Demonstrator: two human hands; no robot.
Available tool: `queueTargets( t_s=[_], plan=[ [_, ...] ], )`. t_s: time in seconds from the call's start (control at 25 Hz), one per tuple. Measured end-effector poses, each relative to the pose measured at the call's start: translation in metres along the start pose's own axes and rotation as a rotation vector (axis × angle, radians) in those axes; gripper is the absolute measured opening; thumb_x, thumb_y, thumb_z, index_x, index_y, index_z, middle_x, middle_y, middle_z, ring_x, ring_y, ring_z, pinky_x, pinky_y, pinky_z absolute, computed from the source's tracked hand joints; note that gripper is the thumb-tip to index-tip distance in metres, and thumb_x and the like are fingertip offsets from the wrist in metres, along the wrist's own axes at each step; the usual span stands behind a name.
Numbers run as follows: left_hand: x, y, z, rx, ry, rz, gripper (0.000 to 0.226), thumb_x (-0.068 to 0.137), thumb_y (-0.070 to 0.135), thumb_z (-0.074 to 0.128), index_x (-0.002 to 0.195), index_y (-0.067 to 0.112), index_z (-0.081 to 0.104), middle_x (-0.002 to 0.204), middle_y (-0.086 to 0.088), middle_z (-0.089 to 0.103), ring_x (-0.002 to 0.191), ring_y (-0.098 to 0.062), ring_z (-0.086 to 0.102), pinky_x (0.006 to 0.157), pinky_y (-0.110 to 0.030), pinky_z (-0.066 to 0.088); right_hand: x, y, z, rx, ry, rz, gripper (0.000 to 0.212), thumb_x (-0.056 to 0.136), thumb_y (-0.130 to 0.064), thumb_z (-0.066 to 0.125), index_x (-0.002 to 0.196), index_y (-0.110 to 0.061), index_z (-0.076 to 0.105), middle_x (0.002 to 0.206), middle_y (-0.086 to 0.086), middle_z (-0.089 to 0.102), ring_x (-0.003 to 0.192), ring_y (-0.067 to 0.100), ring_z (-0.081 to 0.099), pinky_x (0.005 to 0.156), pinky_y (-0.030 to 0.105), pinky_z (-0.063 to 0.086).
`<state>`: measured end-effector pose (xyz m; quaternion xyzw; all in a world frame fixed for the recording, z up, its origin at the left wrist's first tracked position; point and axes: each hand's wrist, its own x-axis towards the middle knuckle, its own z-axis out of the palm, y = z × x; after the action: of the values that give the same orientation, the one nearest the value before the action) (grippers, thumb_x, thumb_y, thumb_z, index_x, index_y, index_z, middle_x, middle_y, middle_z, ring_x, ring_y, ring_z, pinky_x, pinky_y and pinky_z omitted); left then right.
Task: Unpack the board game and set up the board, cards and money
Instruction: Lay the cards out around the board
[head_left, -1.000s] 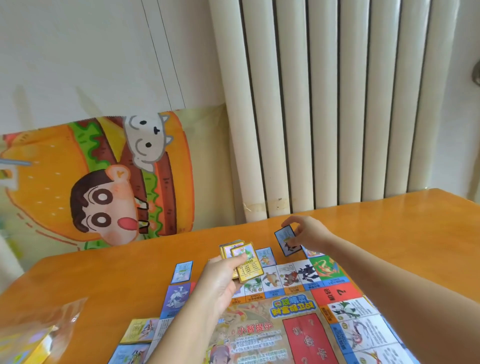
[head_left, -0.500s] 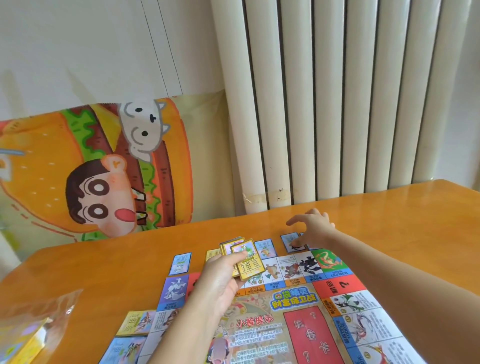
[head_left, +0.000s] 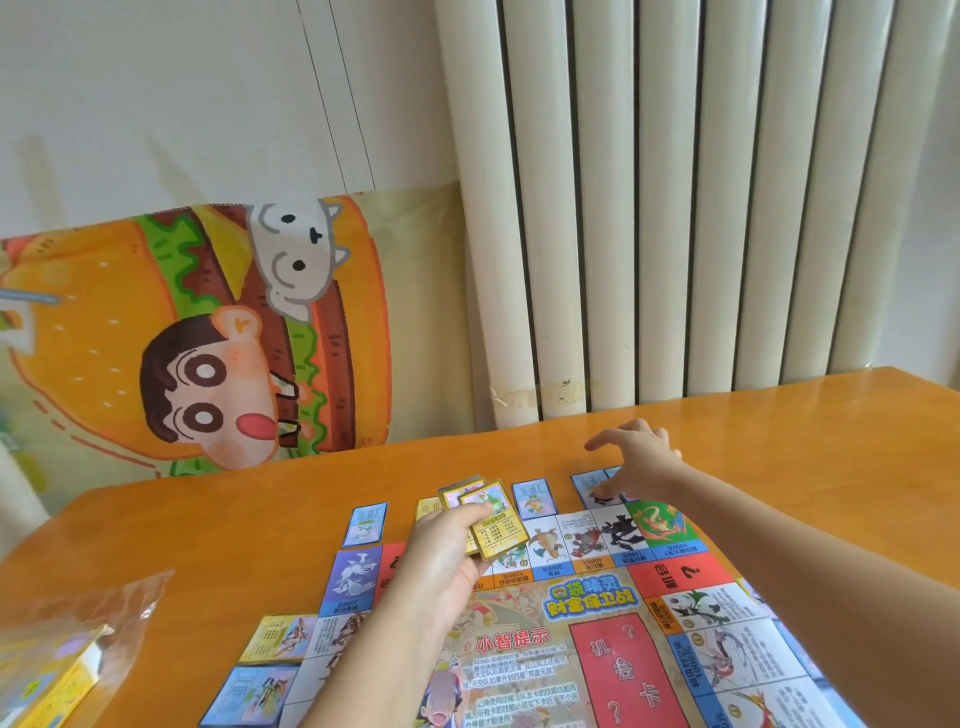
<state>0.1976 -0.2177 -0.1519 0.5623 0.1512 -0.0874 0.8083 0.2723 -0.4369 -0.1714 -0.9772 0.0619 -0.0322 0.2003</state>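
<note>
**Gently laying thin cards along the board's far edge**

I am pinching the deck (head_left: 493, 525) in my left grip (head_left: 441, 556), with my thumb on the top yellow card and my fingers curled beneath. I am holding it above the board (head_left: 597, 618), near its 11 o'clock corner. My right grip (head_left: 636, 457) is spread, its fingertips resting flat on a blue card (head_left: 589, 486). That card is lying on the counter (head_left: 805, 467) just beyond the board's far edge, towards 1 o'clock.

The cards are looking light, thin and glossy. They seem stiff enough to stay flat but slick, so I am judging they will slide on the varnished wood and could fan out of a loose hold. Taking each by its short edges, or pushing it flat with my fingertips, seems safest.

The board is looking like a creased paper sheet and seems to be lifting at its 1 o'clock corner, so a nudge is likely to shift it. More cards are lying face up along its 12 and 9 o'clock edges, among them a second blue card (head_left: 366, 525) at 11 o'clock. A crinkly clear plastic bag (head_left: 78, 639) is sitting at 8 o'clock.
</note>
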Motion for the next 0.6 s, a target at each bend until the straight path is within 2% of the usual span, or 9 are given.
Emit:
queueTargets(
  t_s=[0.16,0.28,0.36,0.44,0.52,0.6],
  plan=[
    [0.003,0.002,0.001,-0.073,0.006,-0.035,0.014,0.087,-0.013,0.044,0.085,0.000,0.051,0.090,-0.020,0.060,0.075,-0.031,0.060,0.063,-0.040,0.051,-0.004,-0.003,-0.007,0.084,0.014,-0.002,0.050,0.081,-0.031,0.074,0.126,-0.035,0.054,0.140,0.004,0.038,0.129,0.028,0.031,0.104,0.042,0.032],
    [0.001,0.004,-0.001,-0.072,-0.010,-0.031,0.016,0.088,-0.014,0.042,0.086,0.000,0.051,0.089,-0.020,0.061,0.076,-0.030,0.060,0.059,-0.038,0.052,-0.012,-0.018,-0.019,0.378,0.006,-0.123,0.023,0.089,-0.026,0.065,0.112,-0.022,0.066,0.122,0.003,0.060,0.115,0.022,0.054,0.094,0.032,0.045],
    [-0.006,0.006,0.001,-0.045,-0.017,0.020,0.017,0.088,-0.015,0.048,0.087,0.001,0.053,0.081,-0.016,0.065,0.071,-0.025,0.064,0.058,-0.034,0.050,-0.026,-0.034,-0.030,0.579,-0.118,-0.188,0.017,0.091,-0.027,0.062,0.101,-0.015,0.069,0.103,0.003,0.070,0.101,0.022,0.066,0.083,0.025,0.052],
    [-0.011,0.009,0.004,-0.052,0.007,0.112,0.016,0.086,-0.012,0.055,0.085,0.004,0.057,0.072,-0.009,0.069,0.063,-0.018,0.067,0.068,-0.032,0.049,-0.043,-0.049,-0.039,0.757,-0.322,-0.236,0.026,0.090,-0.034,0.063,0.102,-0.012,0.068,0.097,0.007,0.072,0.092,0.021,0.069,0.080,0.025,0.055],
    [-0.016,0.016,0.008,-0.119,0.044,0.220,0.015,0.084,-0.009,0.060,0.085,0.007,0.060,0.078,-0.009,0.070,0.069,-0.020,0.067,0.074,-0.033,0.051,-0.060,-0.062,-0.046,0.859,-0.488,-0.293,0.030,0.087,-0.034,0.065,0.103,-0.009,0.068,0.098,0.010,0.073,0.088,0.018,0.069,0.080,0.024,0.055],
    [-0.020,0.023,0.012,-0.210,0.070,0.296,0.013,0.084,-0.006,0.063,0.088,0.006,0.061,0.088,-0.013,0.068,0.076,-0.022,0.066,0.071,-0.031,0.052,-0.071,-0.071,-0.044,0.980,-0.494,-0.319,0.021,0.086,-0.023,0.068,0.099,-0.007,0.069,0.094,0.011,0.072,0.083,0.014,0.068,0.077,0.021,0.054]
  ],
)
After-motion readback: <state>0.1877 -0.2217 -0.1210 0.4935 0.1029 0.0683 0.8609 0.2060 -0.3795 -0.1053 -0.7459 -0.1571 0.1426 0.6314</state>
